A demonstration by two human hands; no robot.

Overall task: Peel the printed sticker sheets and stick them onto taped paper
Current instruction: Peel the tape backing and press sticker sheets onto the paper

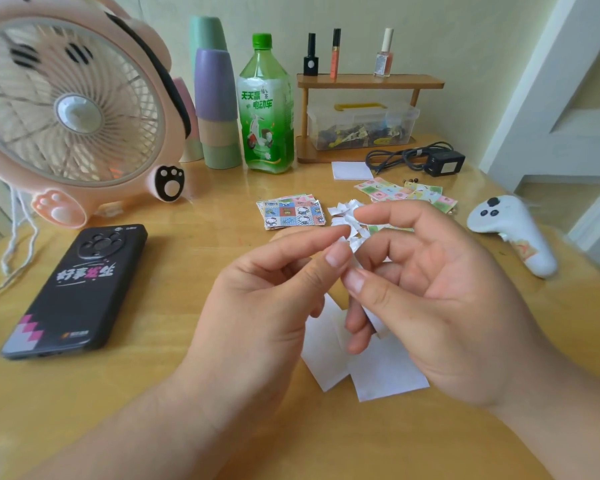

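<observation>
Both of my forearms come in from the bottom edge and meet at the middle of the frame above the wooden table (146,393). My left hand (267,292) pinches a small white strip (353,247) between thumb and forefinger, the other fingers curled under. My right hand (440,289) holds the same strip from the other side: thumb tip pressed just below the left thumb, forefinger stretched out to the left above it, the remaining fingers curled in behind. The strip's long axis runs roughly top to bottom of the frame, its upper end pointing away from me; my fingers hide most of its length, so I cannot tell where it ends.

Directly beneath my hands two white paper sheets (385,372) lie flat and overlapping. Just above my fingertips sits a heap of white scraps (343,214). Left of that is a stack of cartoon sticker sheets (293,211), and at upper right more pastel sticker sheets (407,194) are fanned out.

A black phone (77,289) lies at left, a pink fan (66,109) fills the upper left, and a white controller (513,230) rests at right.
</observation>
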